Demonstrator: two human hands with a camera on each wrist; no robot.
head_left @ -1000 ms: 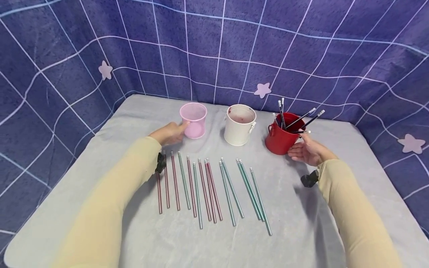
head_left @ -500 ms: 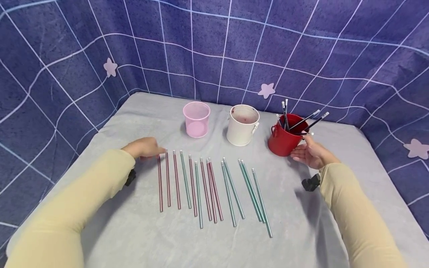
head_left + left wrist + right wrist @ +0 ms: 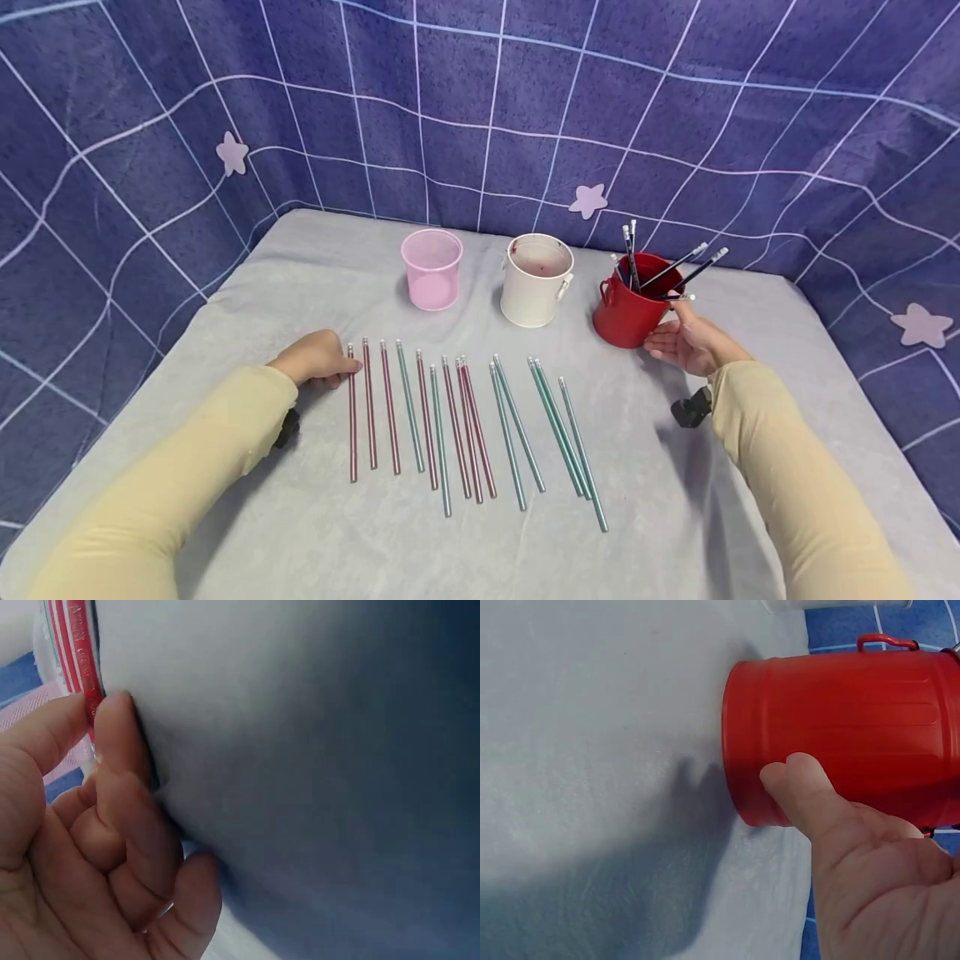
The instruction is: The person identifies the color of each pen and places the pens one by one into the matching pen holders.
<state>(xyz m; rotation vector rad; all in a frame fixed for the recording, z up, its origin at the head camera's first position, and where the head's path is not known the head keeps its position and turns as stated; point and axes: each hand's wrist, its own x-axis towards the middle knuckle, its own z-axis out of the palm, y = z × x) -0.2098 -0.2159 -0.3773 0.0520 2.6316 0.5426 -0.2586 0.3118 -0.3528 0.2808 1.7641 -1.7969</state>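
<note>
At the left end of a row of pencils, my left hand [image 3: 318, 357] pinches a red pencil [image 3: 353, 433] near its eraser end. The left wrist view shows thumb and forefinger meeting on the red pencil [image 3: 79, 652], the other fingers curled below. Over on the right, my right hand [image 3: 697, 343] touches the side of a red bucket [image 3: 624, 321] with straight fingers, its thumb up by the rim. Several dark pencils [image 3: 632, 258] with white erasers lean inside that bucket. In the right wrist view, fingertips lie against the red bucket [image 3: 840, 720] near its base.
More red pencils [image 3: 389, 408] and green pencils [image 3: 506, 433] lie side by side on the grey cloth [image 3: 322, 533]. Behind them stand a pink cup [image 3: 433, 279] and a white bucket [image 3: 532, 292]. A dark blue curtain [image 3: 450, 108] surrounds the table.
My left hand has left the pink cup, moved left and toward me, and taken hold of the leftmost red pencil. The right hand stays at the red bucket.
</note>
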